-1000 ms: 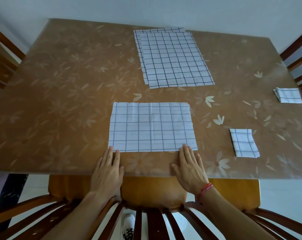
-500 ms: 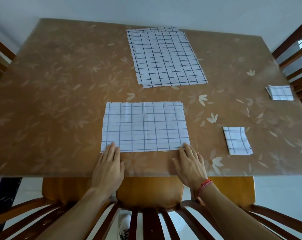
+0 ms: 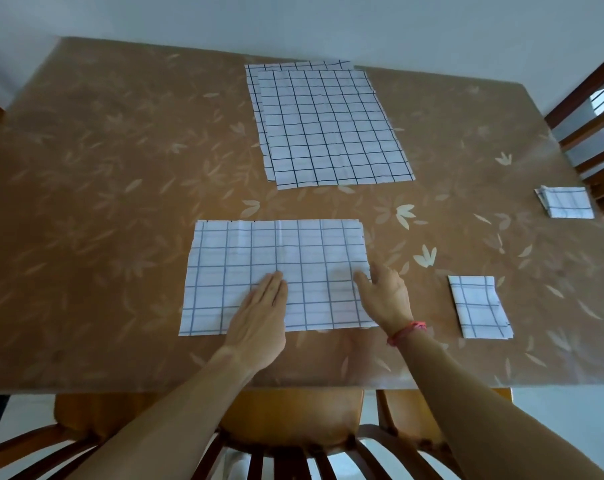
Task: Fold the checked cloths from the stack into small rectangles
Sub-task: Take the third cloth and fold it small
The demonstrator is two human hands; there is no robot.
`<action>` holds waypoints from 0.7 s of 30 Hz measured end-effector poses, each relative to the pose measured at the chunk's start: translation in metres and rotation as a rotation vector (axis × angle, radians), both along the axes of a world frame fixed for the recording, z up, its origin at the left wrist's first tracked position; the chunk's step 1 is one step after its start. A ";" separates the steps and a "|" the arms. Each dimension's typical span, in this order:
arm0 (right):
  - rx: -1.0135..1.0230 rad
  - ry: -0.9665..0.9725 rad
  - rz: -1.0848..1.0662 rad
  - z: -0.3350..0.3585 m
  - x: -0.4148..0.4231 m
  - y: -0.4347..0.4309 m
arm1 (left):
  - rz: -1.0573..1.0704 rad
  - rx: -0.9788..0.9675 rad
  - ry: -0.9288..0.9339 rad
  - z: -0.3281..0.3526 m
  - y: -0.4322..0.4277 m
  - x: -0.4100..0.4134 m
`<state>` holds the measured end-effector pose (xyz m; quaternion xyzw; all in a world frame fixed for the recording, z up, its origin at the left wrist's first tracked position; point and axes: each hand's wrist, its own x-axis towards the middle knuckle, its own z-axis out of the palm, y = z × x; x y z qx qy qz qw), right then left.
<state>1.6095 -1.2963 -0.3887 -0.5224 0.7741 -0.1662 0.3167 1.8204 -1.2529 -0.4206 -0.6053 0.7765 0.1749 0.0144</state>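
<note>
Left hand (image 3: pixel 259 317): flat on my near cloth (image 3: pixel 276 251).
Right hand (image 3: pixel 385 296): thumb on its 3 o'clock edge; grip unclear.

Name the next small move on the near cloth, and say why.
Probably fold the cloth in half, right edge over to the left: the left hand lies flat on its middle, the right hand is at that edge, and it is wider than the folded ones.
</note>
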 end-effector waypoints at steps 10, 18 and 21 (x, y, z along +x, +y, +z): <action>0.049 -0.230 -0.320 0.009 0.000 -0.040 | -0.013 0.027 0.011 -0.001 -0.004 0.002; 0.079 -0.337 -0.336 0.009 -0.008 -0.038 | -0.034 0.007 0.063 -0.003 -0.004 0.007; 0.079 -0.359 -0.387 0.004 -0.008 -0.031 | -0.045 -0.025 0.072 -0.001 -0.003 0.009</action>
